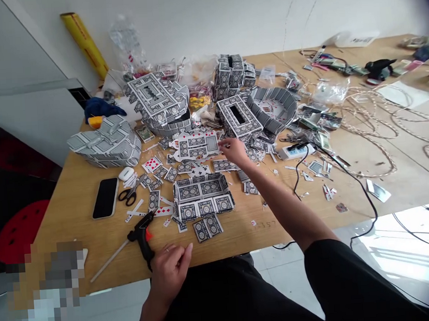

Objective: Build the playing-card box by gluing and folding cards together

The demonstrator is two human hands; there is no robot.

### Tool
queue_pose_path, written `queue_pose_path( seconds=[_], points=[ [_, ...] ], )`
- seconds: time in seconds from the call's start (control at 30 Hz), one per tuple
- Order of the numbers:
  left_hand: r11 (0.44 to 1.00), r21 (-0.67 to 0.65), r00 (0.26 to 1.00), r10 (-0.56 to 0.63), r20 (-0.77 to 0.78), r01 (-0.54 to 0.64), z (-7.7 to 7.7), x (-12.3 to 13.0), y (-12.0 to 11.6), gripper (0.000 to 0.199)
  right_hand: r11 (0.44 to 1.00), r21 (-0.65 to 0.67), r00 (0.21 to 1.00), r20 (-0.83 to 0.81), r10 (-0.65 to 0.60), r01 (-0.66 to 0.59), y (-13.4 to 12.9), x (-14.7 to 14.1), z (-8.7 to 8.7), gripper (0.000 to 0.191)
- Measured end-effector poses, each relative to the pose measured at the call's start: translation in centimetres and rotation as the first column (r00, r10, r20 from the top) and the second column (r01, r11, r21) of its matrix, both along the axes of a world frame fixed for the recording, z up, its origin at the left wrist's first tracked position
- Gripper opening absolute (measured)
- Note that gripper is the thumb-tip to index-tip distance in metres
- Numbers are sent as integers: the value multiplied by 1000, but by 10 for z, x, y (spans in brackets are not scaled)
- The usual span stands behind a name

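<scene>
My right hand (233, 150) reaches across the table, thumb and fingers pinching the right edge of a flat panel of joined playing cards (198, 147). Below that panel stands an open rectangular box made of playing cards (203, 196), patterned backs facing out. At the front edge of the table rests my left hand (172, 267), fingers curled in and thumb out, with nothing visible in it. Just left of it lies a black hot glue gun (142, 235) with a glue stick (109, 260) in its rear. Two joined cards (208, 227) lie in front of the box.
Scissors (130, 194), a phone (105, 198) and an earbud case (125, 173) lie at left. Finished card boxes (106, 143) and a round card basket (272, 109) stand behind. A power strip (296, 150) with black cords, card scraps and coiled rope (379, 155) lie at right.
</scene>
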State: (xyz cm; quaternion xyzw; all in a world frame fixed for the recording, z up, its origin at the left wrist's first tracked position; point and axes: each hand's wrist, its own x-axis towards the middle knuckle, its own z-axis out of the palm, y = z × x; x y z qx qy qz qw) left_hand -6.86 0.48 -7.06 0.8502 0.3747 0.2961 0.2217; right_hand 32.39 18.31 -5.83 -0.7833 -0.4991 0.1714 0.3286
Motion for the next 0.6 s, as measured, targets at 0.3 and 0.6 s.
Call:
queue_pose_path(
  seconds=[0.3,0.6],
  points=[
    [1000,4,1000,-1,3,1,0,-6,6,42,932,337,990,-80,-112,133,8,40,37,37],
    [1000,-5,1000,-6,4,6,-3,-8,5,43,777,526,939,-197,-283,345,24,105,21,45]
  ],
)
